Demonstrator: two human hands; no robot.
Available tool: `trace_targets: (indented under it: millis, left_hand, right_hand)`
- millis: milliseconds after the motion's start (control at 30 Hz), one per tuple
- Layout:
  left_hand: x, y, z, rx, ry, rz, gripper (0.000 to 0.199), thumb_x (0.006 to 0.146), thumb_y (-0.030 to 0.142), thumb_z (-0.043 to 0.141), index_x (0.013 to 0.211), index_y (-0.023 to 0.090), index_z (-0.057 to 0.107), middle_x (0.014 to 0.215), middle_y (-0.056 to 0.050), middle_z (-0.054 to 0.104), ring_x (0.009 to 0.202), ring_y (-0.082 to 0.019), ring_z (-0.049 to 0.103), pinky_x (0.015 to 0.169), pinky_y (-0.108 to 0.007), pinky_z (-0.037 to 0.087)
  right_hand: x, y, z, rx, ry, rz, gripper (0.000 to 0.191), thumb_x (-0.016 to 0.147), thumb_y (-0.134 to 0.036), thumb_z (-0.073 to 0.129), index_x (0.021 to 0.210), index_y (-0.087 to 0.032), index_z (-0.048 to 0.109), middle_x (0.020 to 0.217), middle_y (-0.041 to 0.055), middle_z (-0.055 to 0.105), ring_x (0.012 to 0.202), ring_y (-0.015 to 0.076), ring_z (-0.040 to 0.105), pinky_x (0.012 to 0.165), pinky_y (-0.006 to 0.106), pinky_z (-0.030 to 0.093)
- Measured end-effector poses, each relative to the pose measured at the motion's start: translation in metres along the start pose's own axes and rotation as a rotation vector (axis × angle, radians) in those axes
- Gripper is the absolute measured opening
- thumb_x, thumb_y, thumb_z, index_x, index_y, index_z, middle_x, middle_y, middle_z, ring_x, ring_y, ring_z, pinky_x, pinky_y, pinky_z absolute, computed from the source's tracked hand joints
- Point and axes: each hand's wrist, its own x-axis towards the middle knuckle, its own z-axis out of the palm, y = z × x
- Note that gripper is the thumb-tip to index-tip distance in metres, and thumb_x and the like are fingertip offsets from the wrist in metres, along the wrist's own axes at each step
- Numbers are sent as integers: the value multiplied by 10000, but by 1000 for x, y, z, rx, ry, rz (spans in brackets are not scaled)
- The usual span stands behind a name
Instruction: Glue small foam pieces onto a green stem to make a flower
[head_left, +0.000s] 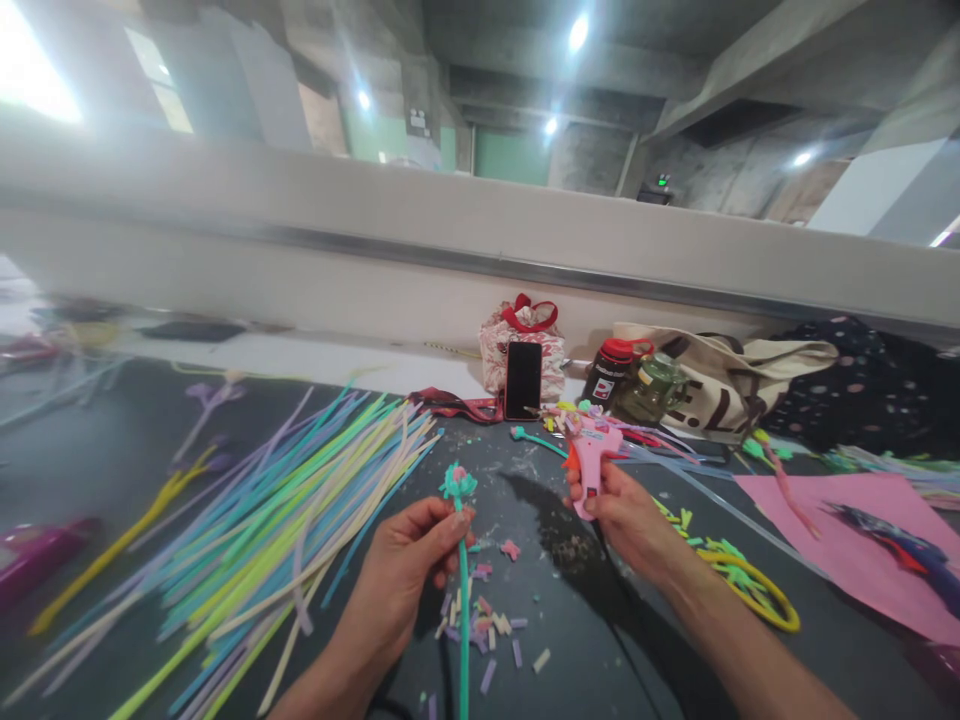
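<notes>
Between the thumb and fingers of my left hand is a teal straw flower, upright, with a pink centre and a long teal stem running down to the bottom edge. My right hand is wrapped round the handle of a pink hot glue gun, whose dark cord hangs below. The gun is apart from the flower, off to its right. Below the hands lie small cut straw pieces in pink, purple and cream, and a small pink flower shape.
Many long coloured straws cover the left of the dark table. A phone leans on a patterned bag at the back, near bottles and a tote bag. A yellow ring and pink sheet lie right.
</notes>
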Motion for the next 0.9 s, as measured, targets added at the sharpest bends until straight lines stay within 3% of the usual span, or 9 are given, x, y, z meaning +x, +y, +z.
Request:
trace_targets:
  millis: [167, 267, 433, 733, 900]
  left_hand:
    - [1, -1, -2, 8, -5, -9, 245, 608, 333, 705, 577, 143, 554, 543, 27, 562, 405, -28, 403, 358, -132, 282]
    - [1, -1, -4, 3, -28, -12, 240, 618, 328, 703, 584, 148, 549, 542, 31, 555, 405, -27, 402, 360, -131, 286]
    - [0, -5, -4, 7, -82, -25, 225, 656, 323, 682, 610, 147, 550, 562, 20, 571, 419, -29, 413, 374, -132, 294]
    - [2, -6, -3, 26, -81, -38, 237, 648, 337, 687, 617, 148, 546, 571, 16, 581, 418, -39, 420, 371, -142, 295]
    - [2, -7, -2, 23, -62, -40, 237, 637, 329, 697, 609, 148, 546, 563, 24, 567, 414, -36, 421, 365, -140, 292]
  right_hand:
    - [-3, -10, -19, -117, 64, 32, 289, 634, -198, 645, 917, -190, 586, 811, 7, 612, 643, 136, 541, 625, 248, 436]
    - [-8, -11, -40, -208, 101, 76, 212, 649, -252, 691, 824, -174, 601, 714, -7, 617, 600, 122, 526, 571, 217, 402]
    - [-16, 5, -62, -304, 98, 194, 231, 660, -352, 698, 736, -155, 603, 593, -1, 611, 516, 131, 531, 488, 227, 377]
    - [-6, 29, -45, -436, 116, 173, 309, 649, -410, 673, 837, -175, 599, 719, 20, 648, 580, 152, 587, 472, 224, 416]
    - [13, 34, -41, -681, 112, 81, 277, 688, -417, 591, 823, -176, 601, 595, -7, 615, 533, 159, 569, 443, 228, 378]
